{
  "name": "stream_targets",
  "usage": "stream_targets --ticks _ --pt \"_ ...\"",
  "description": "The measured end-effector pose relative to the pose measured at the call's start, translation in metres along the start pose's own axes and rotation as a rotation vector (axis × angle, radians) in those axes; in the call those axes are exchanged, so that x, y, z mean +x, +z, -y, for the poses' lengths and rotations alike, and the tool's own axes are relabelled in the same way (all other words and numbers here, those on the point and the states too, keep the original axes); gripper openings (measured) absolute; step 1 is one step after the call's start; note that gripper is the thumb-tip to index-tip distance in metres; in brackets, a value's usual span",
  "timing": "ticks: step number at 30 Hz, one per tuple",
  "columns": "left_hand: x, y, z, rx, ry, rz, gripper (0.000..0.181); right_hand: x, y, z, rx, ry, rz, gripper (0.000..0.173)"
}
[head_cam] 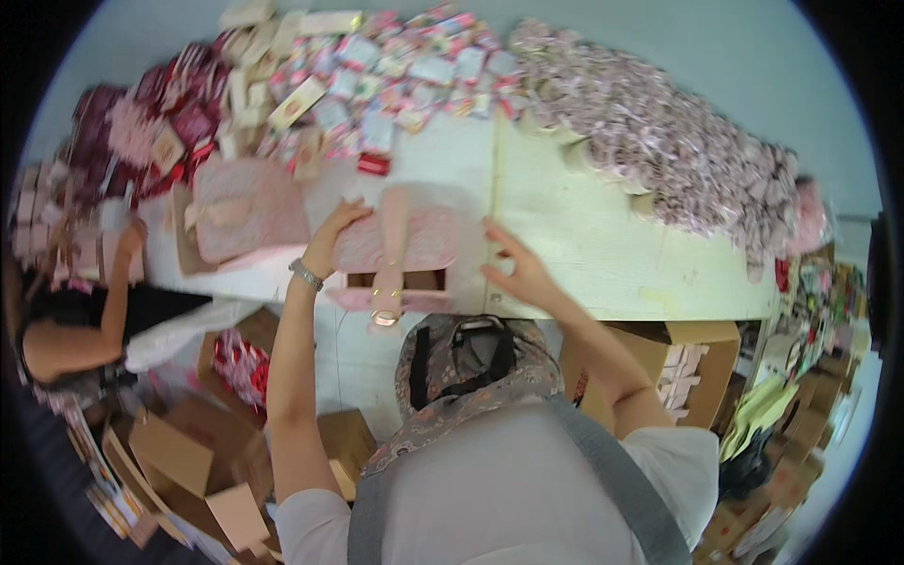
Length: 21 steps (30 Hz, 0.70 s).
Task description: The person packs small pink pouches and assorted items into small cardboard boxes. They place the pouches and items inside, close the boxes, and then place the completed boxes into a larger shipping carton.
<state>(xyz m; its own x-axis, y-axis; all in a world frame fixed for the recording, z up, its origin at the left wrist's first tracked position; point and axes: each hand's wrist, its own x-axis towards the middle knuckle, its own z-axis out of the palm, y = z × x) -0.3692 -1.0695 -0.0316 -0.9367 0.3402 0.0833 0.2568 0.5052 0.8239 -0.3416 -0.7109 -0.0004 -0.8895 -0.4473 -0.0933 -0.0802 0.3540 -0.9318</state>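
Note:
In front of me on the white table lies a pink gift box (438,236) with a textured lid. A pale pink strap (394,226) with a gold-coloured buckle (384,318) runs over it and hangs at the front edge, where an open gap shows. My left hand (344,222) rests at the box's upper left corner, a metal watch on its wrist. To the right of the box, apart from it, my right hand (515,265) is held with its fingers spread and nothing in them. Another pink box lid (247,205) with a bow lies to the left, over an open tray.
Small colourful packets (378,78) are heaped at the back, beside bundled ribbon-wrapped items (657,127) at the right. A small red box (373,164) lies behind my box. At the left is a co-worker's arm (116,304). Cardboard boxes (169,452) stand below the table.

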Motion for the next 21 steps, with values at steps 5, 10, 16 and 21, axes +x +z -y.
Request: stream_targets --ticks 5,10,16,21 --pt "0.054 0.062 -0.036 -0.321 -0.538 -0.541 0.029 -0.043 0.021 0.041 0.22 0.082 0.074 0.031" --pt "0.092 0.106 -0.072 -0.658 -0.514 -0.69 0.036 -0.065 -0.034 0.041 0.615 0.251 0.348 0.032" --pt "0.147 0.156 -0.088 -0.364 -0.437 -0.721 0.039 0.047 -0.13 -0.174 0.18 0.468 -1.066 0.058" --pt "0.138 0.156 -0.095 -0.086 -0.465 -0.69 0.059 0.095 -0.129 -0.248 -0.471 0.367 -1.121 0.073"
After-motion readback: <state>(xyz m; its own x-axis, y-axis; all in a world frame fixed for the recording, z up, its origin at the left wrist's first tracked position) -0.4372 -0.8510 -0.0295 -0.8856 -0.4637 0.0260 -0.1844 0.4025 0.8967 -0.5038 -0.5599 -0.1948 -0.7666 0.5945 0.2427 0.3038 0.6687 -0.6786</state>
